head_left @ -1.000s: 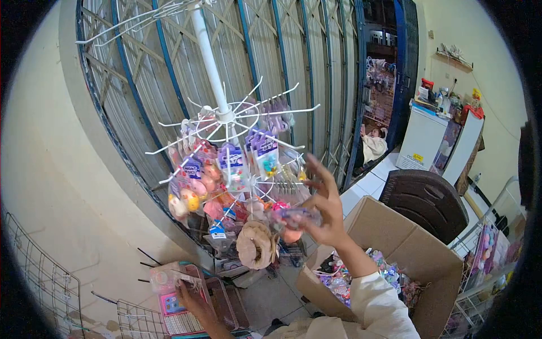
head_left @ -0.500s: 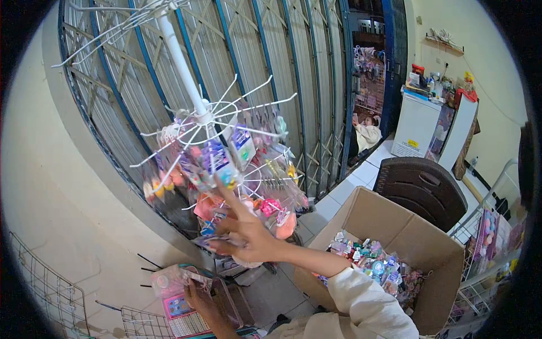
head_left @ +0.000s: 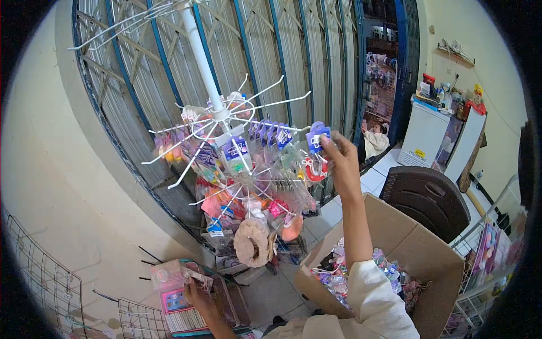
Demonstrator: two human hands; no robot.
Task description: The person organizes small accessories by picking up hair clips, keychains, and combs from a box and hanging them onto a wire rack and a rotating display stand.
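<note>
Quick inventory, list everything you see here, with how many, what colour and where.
Rotating rack: one, white, centre-left
Hanging packets: many, mixed colours, on rack
Ruffled round item: one, beige, low on rack
Folding gate: one, grey and blue, behind rack
Cardboard box: one, brown, right of centre
Loose packets: many, mixed, inside box
Chair: one, dark brown, behind box
Cabinet: one, white, right background
Wall shelf: one, brown, upper right
Wire grids: at least two, grey, lower left
Pale packet: one, left hand
Blue-topped packet: one, right hand
Another person: one, pale top, doorway
Left hand: one, lower left
Right hand: one, beside rack
</note>
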